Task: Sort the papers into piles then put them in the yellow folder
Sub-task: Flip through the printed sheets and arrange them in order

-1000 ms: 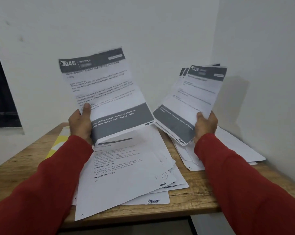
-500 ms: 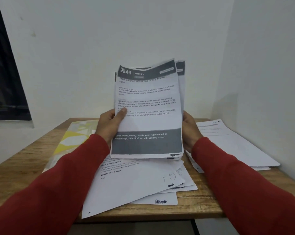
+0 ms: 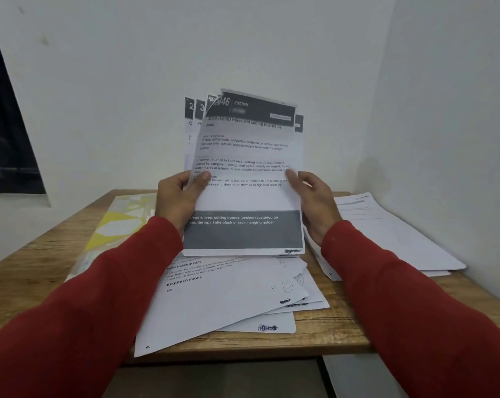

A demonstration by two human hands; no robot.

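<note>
I hold a fanned stack of printed sheets point(image 3: 244, 179) upright above the table; its front sheet has dark header and footer bands and reads "KITCHEN". My left hand point(image 3: 177, 198) grips the stack's left edge, thumb on the front. My right hand point(image 3: 315, 201) holds the right edge, thumb across the front sheet. Below the stack lies a loose pile of white papers point(image 3: 223, 300). A second paper pile point(image 3: 386, 237) lies at the right. The yellow folder point(image 3: 114, 225) lies flat at the table's left, partly hidden by my left arm.
The wooden table point(image 3: 332, 331) stands in a corner, with white walls behind and to the right. A dark window point(image 3: 2, 133) is on the left wall. The table's front edge runs just below the middle pile.
The single sheet from my left hand and the stack from my right hand have come together into one stack held by both hands. Its back sheets now fan out to the left.
</note>
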